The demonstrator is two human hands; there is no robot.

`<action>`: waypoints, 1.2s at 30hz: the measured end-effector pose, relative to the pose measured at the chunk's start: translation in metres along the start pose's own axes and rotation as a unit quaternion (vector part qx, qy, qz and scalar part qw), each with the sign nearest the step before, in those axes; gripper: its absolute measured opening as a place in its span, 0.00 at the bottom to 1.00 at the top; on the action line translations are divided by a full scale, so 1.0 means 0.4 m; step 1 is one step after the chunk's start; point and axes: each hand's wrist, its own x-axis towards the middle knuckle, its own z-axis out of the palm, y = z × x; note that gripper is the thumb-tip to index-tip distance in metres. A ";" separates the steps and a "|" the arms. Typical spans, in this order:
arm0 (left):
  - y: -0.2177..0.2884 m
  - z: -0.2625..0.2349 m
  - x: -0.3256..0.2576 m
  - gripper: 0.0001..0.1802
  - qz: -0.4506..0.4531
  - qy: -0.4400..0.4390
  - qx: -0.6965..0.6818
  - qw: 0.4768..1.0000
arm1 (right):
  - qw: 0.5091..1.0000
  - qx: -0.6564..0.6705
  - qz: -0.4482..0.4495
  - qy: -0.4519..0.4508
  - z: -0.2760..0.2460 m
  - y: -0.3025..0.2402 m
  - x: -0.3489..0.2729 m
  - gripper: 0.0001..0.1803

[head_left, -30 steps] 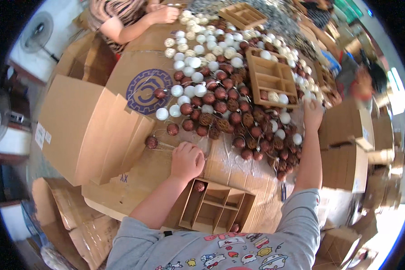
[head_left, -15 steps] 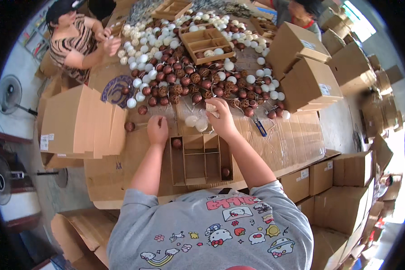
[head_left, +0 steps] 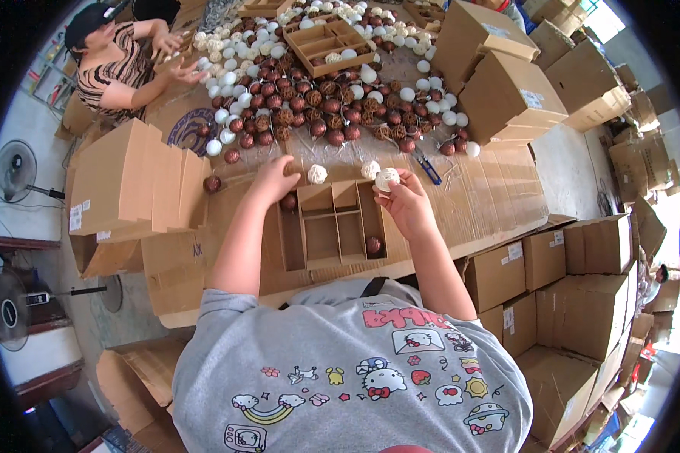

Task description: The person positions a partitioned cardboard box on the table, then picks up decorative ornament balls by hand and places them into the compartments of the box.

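Note:
My right hand (head_left: pixel 409 205) pinches a cream woven ball (head_left: pixel 386 179) above the far right corner of a divided cardboard box (head_left: pixel 323 263). A second cream ball (head_left: pixel 370 170) lies just beyond it. My left hand (head_left: pixel 273 183) is by the box's far left corner, fingers and thumb apart, with nothing visible between them. Close to its right rests another cream ball (head_left: pixel 317 174). Inside the box, one dark red ball (head_left: pixel 289 201) sits in the left compartment and another dark red ball (head_left: pixel 373 244) in the right one. The middle compartments hold nothing.
A heap of dark red, brown and white balls (head_left: pixel 332 121) covers the far table. Among them stands another divided box (head_left: pixel 326 69). Blue-handled snips (head_left: pixel 428 167) lie to the right. Cartons (head_left: pixel 121 189) flank the table. A co-worker (head_left: pixel 117 72) is at the far left.
The view has shifted, so the table appears higher. My right hand has drawn back and right with its cream ball. My left hand's fingers have spread. The co-worker's hands have moved apart.

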 end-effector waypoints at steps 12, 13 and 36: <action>-0.119 -0.034 -0.154 0.20 -0.071 0.154 -0.081 0.982 | 0.996 0.028 0.088 0.010 -0.063 0.050 -0.083 0.14; -0.122 -0.040 -0.169 0.18 -0.080 0.157 -0.155 0.972 | 0.996 0.022 0.088 0.009 -0.065 0.054 -0.083 0.15; -0.022 0.118 -0.439 0.19 0.019 0.159 -0.350 0.923 | 0.823 -0.537 -0.184 -0.017 -0.030 0.083 -0.117 0.22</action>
